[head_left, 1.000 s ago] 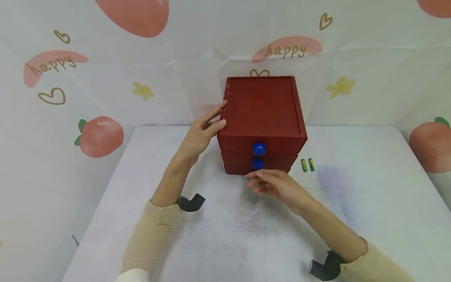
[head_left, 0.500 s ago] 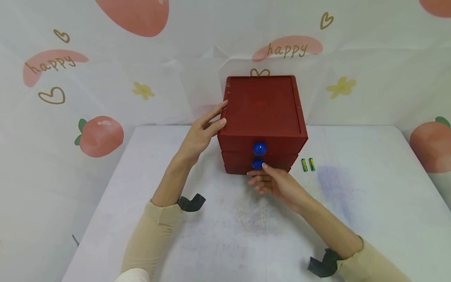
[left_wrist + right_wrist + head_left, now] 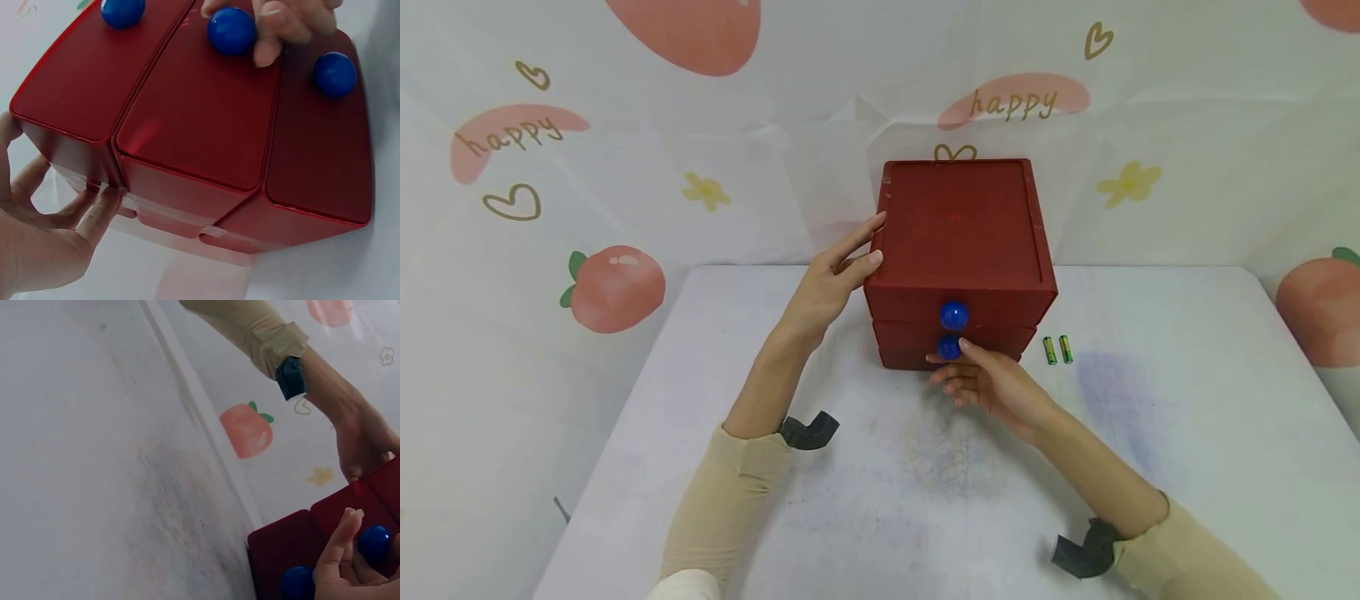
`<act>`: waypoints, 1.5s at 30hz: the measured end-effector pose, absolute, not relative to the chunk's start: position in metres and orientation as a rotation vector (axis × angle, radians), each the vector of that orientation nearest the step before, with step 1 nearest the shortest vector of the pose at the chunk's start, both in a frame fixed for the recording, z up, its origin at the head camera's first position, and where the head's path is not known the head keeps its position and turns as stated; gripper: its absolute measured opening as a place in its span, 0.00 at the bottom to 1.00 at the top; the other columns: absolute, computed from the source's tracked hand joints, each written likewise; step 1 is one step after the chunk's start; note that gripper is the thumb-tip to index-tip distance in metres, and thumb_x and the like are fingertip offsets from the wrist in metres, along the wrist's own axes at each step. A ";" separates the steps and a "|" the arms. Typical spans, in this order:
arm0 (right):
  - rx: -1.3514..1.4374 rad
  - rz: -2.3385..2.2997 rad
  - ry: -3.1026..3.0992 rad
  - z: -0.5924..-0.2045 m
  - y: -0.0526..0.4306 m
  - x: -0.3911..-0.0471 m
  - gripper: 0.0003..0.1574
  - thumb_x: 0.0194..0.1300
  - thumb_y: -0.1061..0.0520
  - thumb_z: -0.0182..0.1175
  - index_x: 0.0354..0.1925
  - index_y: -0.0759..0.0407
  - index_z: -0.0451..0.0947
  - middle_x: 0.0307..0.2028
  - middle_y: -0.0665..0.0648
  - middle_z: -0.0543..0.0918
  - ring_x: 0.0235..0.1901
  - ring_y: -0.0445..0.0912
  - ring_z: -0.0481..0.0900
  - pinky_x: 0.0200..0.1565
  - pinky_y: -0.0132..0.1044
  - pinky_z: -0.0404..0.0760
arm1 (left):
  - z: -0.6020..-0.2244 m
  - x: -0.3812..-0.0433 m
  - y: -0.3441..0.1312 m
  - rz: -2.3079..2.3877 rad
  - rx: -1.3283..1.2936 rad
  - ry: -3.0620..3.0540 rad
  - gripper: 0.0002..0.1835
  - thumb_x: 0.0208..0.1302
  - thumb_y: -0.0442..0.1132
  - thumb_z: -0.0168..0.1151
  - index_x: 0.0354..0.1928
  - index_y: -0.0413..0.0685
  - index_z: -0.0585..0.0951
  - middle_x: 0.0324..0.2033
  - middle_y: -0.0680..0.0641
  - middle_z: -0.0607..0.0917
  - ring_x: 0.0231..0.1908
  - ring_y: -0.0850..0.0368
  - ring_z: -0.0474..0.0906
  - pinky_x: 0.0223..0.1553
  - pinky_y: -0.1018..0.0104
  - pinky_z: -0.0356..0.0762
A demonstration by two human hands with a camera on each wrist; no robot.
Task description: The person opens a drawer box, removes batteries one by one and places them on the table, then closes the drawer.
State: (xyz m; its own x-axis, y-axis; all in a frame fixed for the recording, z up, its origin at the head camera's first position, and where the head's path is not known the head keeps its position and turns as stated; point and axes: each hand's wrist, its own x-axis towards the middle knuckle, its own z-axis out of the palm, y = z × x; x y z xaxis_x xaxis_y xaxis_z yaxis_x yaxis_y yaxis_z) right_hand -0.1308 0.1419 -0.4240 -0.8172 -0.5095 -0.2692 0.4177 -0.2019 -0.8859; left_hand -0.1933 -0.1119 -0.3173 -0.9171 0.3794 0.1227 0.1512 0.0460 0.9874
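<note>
A red drawer unit (image 3: 955, 225) with three drawers stands at the back of the table. Blue round knobs mark the drawer fronts: the top knob (image 3: 954, 315), the middle knob (image 3: 949, 347) and the bottom knob (image 3: 335, 74). My left hand (image 3: 822, 292) rests on the unit's left side, fingertips along its upper edge. At the front, my right hand (image 3: 1003, 385) has its thumb and index finger on opposite sides of the middle knob, pinching it; the other fingers lie below. All the drawers look closed in the left wrist view.
Two small green batteries (image 3: 1057, 350) lie to the right of the unit. White cloth (image 3: 820, 100) with printed fruit hangs close behind it. The white table (image 3: 850, 500) has faint stains. Dark curved mounts sit at both cuffs, such as the left mount (image 3: 808, 431).
My right hand has risen slightly from below the middle knob, its thumb and index finger coming around that knob. The left hand keeps its place on the unit, and the drawers have not moved.
</note>
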 end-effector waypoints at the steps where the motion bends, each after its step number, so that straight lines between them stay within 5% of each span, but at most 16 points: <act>1: -0.103 -2.065 1.458 -0.423 0.142 -0.132 0.38 0.77 0.39 0.49 0.64 0.71 0.70 0.44 0.59 0.85 0.37 0.44 0.82 0.40 0.31 0.83 | -0.321 -0.195 -0.112 1.993 0.559 2.134 0.28 0.75 0.41 0.55 0.75 0.57 0.65 0.70 0.55 0.68 0.63 0.51 0.73 0.67 0.56 0.65; 7: -0.075 -2.081 1.407 -0.422 0.140 -0.136 0.36 0.76 0.41 0.51 0.62 0.71 0.71 0.44 0.58 0.85 0.37 0.43 0.83 0.40 0.31 0.83 | -0.339 -0.208 -0.115 2.021 0.589 2.125 0.26 0.74 0.45 0.57 0.72 0.66 0.69 0.69 0.59 0.69 0.62 0.53 0.73 0.67 0.56 0.66; 23: 0.028 -2.141 1.454 -0.422 0.131 -0.135 0.22 0.75 0.45 0.55 0.45 0.62 0.81 0.35 0.55 0.83 0.31 0.39 0.77 0.35 0.28 0.81 | -0.340 -0.209 -0.114 2.014 0.558 2.140 0.28 0.75 0.42 0.55 0.74 0.62 0.66 0.70 0.57 0.67 0.63 0.53 0.72 0.67 0.57 0.66; 40: 0.018 -2.092 1.562 -0.422 0.133 -0.128 0.34 0.74 0.42 0.55 0.53 0.76 0.74 0.30 0.52 0.82 0.29 0.39 0.75 0.32 0.26 0.78 | -0.340 -0.209 -0.115 2.001 0.557 2.155 0.26 0.72 0.46 0.59 0.71 0.69 0.70 0.68 0.59 0.69 0.62 0.52 0.73 0.66 0.53 0.66; 45: 0.012 -2.075 1.585 -0.422 0.132 -0.121 0.32 0.74 0.41 0.55 0.51 0.72 0.76 0.31 0.53 0.81 0.29 0.40 0.75 0.33 0.27 0.79 | -0.340 -0.209 -0.117 1.999 0.550 2.158 0.26 0.72 0.47 0.59 0.71 0.69 0.71 0.69 0.60 0.69 0.62 0.52 0.73 0.67 0.53 0.65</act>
